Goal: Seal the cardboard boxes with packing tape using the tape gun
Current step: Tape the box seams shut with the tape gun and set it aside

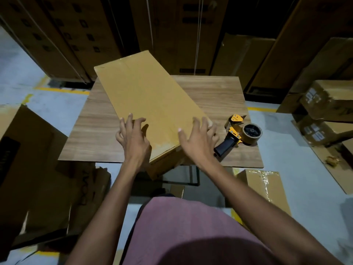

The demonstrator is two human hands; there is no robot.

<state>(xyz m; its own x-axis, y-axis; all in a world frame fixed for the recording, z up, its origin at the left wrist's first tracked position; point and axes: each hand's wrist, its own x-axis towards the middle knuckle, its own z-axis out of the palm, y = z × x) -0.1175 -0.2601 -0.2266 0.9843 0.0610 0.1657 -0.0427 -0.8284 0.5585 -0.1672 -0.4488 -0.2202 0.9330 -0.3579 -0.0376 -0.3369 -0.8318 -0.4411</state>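
A long plain cardboard box (pixel 147 98) lies at an angle across the wooden table (pixel 219 96), its near corner sticking out over the front edge. My left hand (pixel 133 136) hovers at the box's near left edge, fingers spread. My right hand (pixel 196 138) is over the box's near right corner, fingers spread and relaxed; whether either hand touches the cardboard is unclear. The yellow and black tape gun (pixel 236 134), with a brown tape roll, lies on the table just right of my right hand, handle toward me.
Tall stacks of cartons line the back. Large cartons (pixel 28 169) stand on the floor at my left. A box sealed with clear tape (pixel 265 186) sits on the floor under the table's right front corner. More taped boxes (pixel 328 100) are piled at right.
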